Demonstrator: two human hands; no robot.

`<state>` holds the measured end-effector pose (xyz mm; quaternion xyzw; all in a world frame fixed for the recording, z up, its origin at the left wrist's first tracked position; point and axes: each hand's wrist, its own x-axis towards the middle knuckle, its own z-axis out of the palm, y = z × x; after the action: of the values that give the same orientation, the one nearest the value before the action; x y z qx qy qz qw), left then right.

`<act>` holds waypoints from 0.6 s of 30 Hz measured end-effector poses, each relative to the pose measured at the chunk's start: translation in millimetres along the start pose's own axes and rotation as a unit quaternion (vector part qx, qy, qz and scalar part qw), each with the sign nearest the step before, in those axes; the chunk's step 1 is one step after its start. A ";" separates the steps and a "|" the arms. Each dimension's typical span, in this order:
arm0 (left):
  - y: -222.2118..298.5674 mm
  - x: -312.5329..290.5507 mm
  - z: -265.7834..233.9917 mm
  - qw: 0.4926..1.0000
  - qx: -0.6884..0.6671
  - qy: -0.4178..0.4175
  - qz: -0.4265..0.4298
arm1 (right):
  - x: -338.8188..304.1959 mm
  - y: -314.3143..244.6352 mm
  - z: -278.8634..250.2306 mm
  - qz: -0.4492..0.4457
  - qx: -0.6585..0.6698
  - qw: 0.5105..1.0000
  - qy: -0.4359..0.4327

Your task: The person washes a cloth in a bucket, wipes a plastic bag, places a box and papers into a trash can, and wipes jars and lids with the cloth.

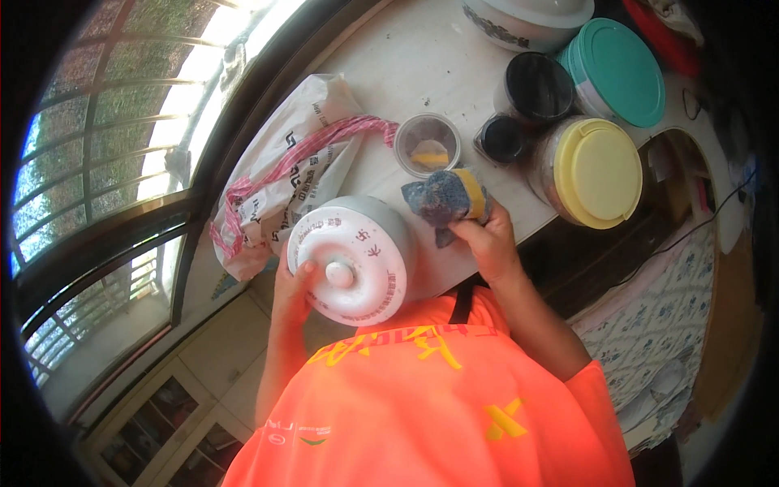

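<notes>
A white lidded enamel mug (357, 260) with a round knob and dark lettering on its lid is tilted toward me at the table's near edge. My left hand (294, 284) grips its left side, the thumb resting on the lid's rim. To the right of it, my right hand (492, 242) is closed around a bunched blue-grey cloth (438, 199) with a yellow band. The cloth is apart from the mug. Just beyond it stands a clear plastic cup (426, 130) with something yellow inside.
A white plastic bag (304, 122) with a pink checked strip (349, 128) lies by the window at left. A yellow-lidded tub (600, 170), a teal-lidded tub (621, 71), black-topped jars (538, 85) and a white lidded bowl (531, 20) stand at right. A cabinet (178, 406) is lower left.
</notes>
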<state>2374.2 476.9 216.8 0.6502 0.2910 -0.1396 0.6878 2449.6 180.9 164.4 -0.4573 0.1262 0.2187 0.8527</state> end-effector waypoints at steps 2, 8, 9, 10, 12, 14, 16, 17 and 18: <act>-1.3 -2.1 1.7 1.000 0.006 0.013 -0.001 | -9.2 10.3 1.9 -0.015 -0.043 0.999 -0.030; 1.4 -7.3 12.2 0.995 0.037 0.073 0.052 | 17.2 35.1 40.9 -0.060 -0.099 0.978 -0.173; 0.5 -9.1 14.6 0.995 0.038 0.071 0.053 | 27.1 34.5 44.8 -0.050 -0.109 0.980 -0.159; -4.8 -4.9 17.2 0.995 0.016 0.076 0.056 | 34.3 40.5 41.7 -0.054 -0.112 0.980 -0.156; -5.1 -1.5 20.0 0.994 -0.005 0.087 0.063 | 45.6 56.9 38.9 -0.018 -0.097 0.987 -0.126; -3.0 -5.1 18.7 0.995 0.001 0.090 0.047 | 35.1 60.2 36.6 0.016 -0.091 0.987 -0.129; -1.7 -7.8 19.0 0.993 0.004 0.109 0.055 | 14.3 54.8 26.0 0.043 -0.092 0.987 -0.126; 3.7 -9.3 22.4 0.993 0.019 0.100 0.056 | -2.3 45.6 27.5 0.027 -0.085 0.991 -0.103; 6.0 -10.7 24.4 0.994 0.034 0.089 0.056 | -23.2 38.1 28.3 0.011 -0.078 0.994 -0.076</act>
<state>2374.5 451.8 227.6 0.6980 0.3095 -0.0519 0.6437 2411.2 217.1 162.0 -0.5027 0.0492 0.2715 0.8192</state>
